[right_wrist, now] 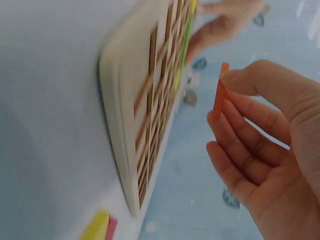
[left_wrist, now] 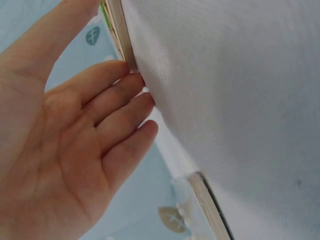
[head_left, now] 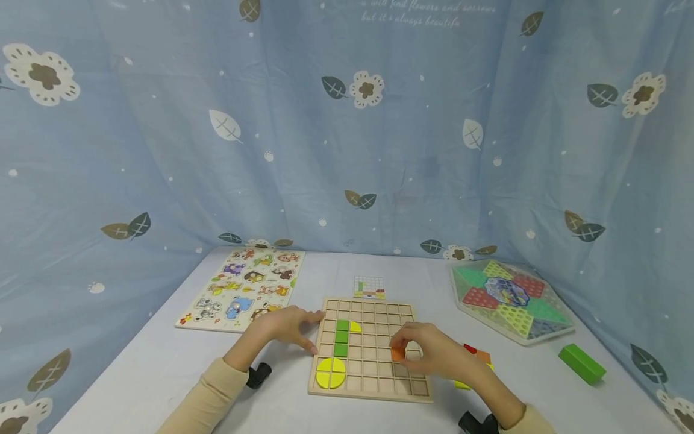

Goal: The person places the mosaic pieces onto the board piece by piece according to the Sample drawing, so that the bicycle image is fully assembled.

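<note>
One orange tile (head_left: 398, 354) is over the right part of the gridded wooden board (head_left: 374, 397), pinched between the thumb and fingertips of the right hand (head_left: 431, 349), while the left hand (head_left: 290, 328) is relaxed, fingers loosely extended at the board's left edge. Thin and flat-faced, the tile looks light and stiff, unlikely to bend under a modest squeeze, though smooth faces could slip or twist. Gripping its upper part seems best, leaving the lower edge free.

Animal puzzle board (head_left: 246, 292) left; patterned hexagonal case (head_left: 508, 294) right; blue leaf-print curtain (head_left: 303, 138) behind.
</note>
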A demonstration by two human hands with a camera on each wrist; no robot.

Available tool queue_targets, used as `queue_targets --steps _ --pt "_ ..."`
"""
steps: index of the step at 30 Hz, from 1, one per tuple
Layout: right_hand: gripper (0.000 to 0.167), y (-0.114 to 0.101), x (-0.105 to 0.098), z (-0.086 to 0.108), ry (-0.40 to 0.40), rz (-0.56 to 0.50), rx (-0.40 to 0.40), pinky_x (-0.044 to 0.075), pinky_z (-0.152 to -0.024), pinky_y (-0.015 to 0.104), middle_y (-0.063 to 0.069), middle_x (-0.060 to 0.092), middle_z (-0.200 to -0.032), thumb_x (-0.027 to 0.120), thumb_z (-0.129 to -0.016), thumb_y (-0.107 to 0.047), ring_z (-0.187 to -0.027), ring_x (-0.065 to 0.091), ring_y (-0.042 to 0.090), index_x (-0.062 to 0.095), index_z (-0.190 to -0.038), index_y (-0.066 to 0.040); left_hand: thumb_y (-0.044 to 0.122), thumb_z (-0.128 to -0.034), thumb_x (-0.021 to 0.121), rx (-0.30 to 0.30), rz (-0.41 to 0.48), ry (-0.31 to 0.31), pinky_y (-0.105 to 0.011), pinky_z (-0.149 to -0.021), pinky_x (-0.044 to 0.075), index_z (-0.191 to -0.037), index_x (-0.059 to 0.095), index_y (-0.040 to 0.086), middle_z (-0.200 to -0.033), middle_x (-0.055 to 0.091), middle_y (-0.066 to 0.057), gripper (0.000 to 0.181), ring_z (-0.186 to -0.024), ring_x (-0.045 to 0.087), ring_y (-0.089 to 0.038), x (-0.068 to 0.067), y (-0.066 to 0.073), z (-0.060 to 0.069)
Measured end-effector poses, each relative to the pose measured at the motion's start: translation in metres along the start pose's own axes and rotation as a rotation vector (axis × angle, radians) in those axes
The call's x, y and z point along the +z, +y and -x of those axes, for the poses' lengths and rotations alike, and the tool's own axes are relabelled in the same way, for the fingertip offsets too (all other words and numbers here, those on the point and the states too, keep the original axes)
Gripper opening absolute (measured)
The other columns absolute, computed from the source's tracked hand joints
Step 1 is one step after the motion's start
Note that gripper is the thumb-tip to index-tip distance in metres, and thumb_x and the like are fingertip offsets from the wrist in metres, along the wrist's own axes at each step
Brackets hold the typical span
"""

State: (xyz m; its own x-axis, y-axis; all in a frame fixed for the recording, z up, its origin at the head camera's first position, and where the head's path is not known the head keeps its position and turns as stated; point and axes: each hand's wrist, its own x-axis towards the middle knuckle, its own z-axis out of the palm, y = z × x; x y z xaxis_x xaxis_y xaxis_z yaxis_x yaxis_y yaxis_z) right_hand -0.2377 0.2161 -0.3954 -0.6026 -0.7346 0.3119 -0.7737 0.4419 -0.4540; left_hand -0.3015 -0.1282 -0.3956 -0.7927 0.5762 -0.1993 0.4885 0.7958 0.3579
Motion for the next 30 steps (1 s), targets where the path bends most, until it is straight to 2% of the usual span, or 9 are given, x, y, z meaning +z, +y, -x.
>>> queue_targets --steps 7,13,22,30 --pt "0.018 -0.018 0.021 -0.015 -0.046 -0.027 0.055 0.055 -0.074 0.024 -0.011 0.063 -0.092 0.074 -0.084 -0.008 -0.084 0.059 0.002 0.070 -0.102 -0.009 0.045 -0.0734 0.080 -0.009 -0.007 -0.002 -0.049 -0.108 0.036 -0.146 0.045 0.015 -0.145 0.046 -0.011 0.086 -0.133 0.042 -0.033 -0.001 0.001 0.000" --pt "0.017 -0.030 0.034 -0.036 -0.062 0.030 0.072 0.054 -0.075 0.022 -0.012 0.063 -0.089 0.074 -0.085 -0.012 -0.081 0.058 0.000 0.070 -0.101 -0.009 0.044 -0.0727 0.081 -0.011 -0.002 0.005 -0.048 -0.108 0.037 -0.145 0.046 0.016 -0.145 0.047 -0.011 0.085 -0.133 0.042 -0.032 0.000 0.002 0.000" --pt "0.016 -0.034 0.046 -0.059 -0.121 0.051 0.144 0.052 -0.075 0.018 -0.015 0.063 -0.088 0.075 -0.086 -0.016 -0.080 0.057 -0.001 0.070 -0.101 -0.015 0.044 -0.0732 0.081 -0.006 0.005 0.005 -0.047 -0.106 0.038 -0.145 0.046 0.017 -0.145 0.047 -0.010 0.084 -0.132 0.043 -0.032 0.001 0.001 0.001" --pt "0.010 -0.038 0.052 -0.067 -0.118 0.077 0.154 0.050 -0.070 0.012 -0.015 0.064 -0.084 0.076 -0.084 -0.015 -0.077 0.057 0.000 0.071 -0.093 -0.016 0.045 -0.0726 0.081 -0.016 -0.003 0.010 -0.048 -0.106 0.039 -0.145 0.047 0.017 -0.144 0.048 -0.010 0.085 -0.132 0.044 -0.032 0.000 0.001 0.001"
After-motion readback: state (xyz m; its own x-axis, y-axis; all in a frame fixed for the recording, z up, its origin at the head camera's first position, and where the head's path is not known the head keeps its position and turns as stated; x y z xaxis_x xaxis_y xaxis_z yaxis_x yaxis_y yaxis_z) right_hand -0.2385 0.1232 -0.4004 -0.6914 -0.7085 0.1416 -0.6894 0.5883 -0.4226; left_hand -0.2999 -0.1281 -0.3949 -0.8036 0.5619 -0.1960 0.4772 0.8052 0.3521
